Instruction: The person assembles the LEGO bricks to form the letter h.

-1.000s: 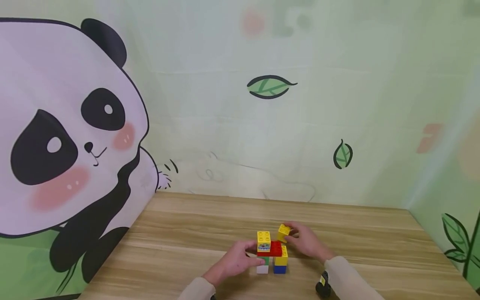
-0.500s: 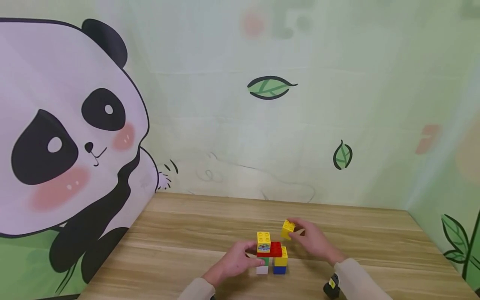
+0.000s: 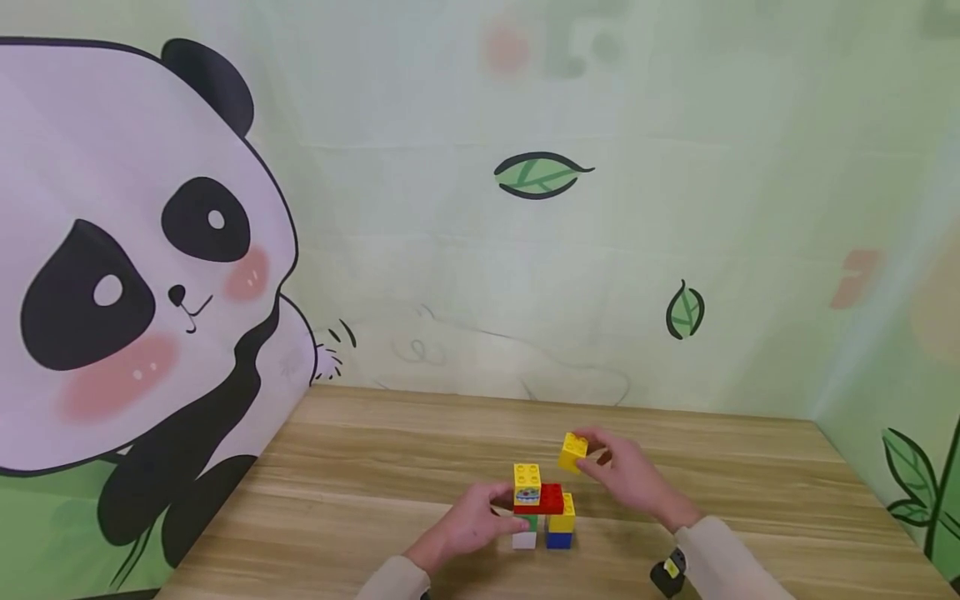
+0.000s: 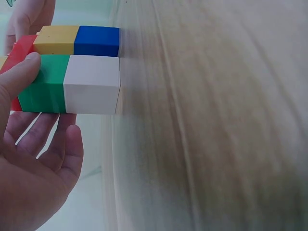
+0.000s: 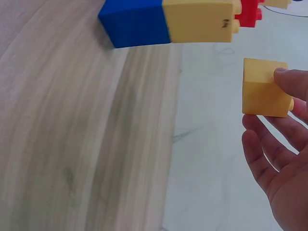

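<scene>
A toy brick bridge stands on the wooden table. Its left column has a white brick (image 4: 92, 84) below a green brick (image 4: 45, 86), and its right column a blue brick (image 3: 558, 540) below a yellow one (image 5: 199, 21). Across both lies a red brick (image 3: 552, 498), topped on the left by a yellow brick (image 3: 527, 483) with a printed front. My left hand (image 3: 472, 518) grips the left column, thumb on the green brick, fingers behind. Raised above the table beyond the right column, my right hand (image 3: 630, 473) pinches another yellow brick (image 5: 263, 89), apart from the bridge.
The wood-grain table (image 3: 420, 442) runs back to a pale green wall cloth (image 3: 420, 233) with leaf drawings. A large printed panda (image 3: 210, 317) fills the left side. A small black device (image 3: 667, 575) is at my right sleeve.
My right hand has moved up and slightly right with the yellow brick, farther from the bridge. My left hand and the bridge have stayed in place.
</scene>
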Motion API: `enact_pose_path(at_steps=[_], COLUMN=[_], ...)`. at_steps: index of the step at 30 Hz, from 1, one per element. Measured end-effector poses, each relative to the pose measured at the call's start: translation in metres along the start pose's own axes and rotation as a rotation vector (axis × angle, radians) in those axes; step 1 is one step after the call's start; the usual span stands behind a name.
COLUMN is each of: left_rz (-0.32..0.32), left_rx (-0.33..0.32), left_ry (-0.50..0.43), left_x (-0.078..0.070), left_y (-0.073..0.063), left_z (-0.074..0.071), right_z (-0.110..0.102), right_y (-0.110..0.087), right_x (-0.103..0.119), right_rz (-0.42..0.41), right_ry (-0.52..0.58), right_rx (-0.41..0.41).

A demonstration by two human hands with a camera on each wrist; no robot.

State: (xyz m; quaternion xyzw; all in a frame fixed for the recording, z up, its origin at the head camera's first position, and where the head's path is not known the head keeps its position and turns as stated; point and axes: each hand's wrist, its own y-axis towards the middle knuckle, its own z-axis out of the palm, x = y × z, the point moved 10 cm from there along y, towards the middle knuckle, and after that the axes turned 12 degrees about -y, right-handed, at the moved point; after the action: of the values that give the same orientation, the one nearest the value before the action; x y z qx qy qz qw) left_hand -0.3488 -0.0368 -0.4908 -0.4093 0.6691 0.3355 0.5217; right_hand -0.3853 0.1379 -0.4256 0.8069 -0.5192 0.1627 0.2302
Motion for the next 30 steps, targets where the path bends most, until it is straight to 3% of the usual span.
enact_pose_path(at_steps=[8, 14, 30], left_rz=[0.005, 0.012, 0.016], left_rx=[0.001, -0.001, -0.003], left_ry=[-0.008, -0.011, -0.027], left_x=[-0.001, -0.002, -0.003], left_y=[0.000, 0.000, -0.001], left_z=[0.000, 0.000, 0.000], right_z=[-0.013, -0.022, -0.025], right_y=[-0.004, -0.008, -0.014], right_x=[0.014, 0.034, 0.075], right_rz=[-0.038, -0.114, -0.230], right_ry=[0.040, 0.052, 0.090], right_rx=[-0.019, -0.032, -0.004])
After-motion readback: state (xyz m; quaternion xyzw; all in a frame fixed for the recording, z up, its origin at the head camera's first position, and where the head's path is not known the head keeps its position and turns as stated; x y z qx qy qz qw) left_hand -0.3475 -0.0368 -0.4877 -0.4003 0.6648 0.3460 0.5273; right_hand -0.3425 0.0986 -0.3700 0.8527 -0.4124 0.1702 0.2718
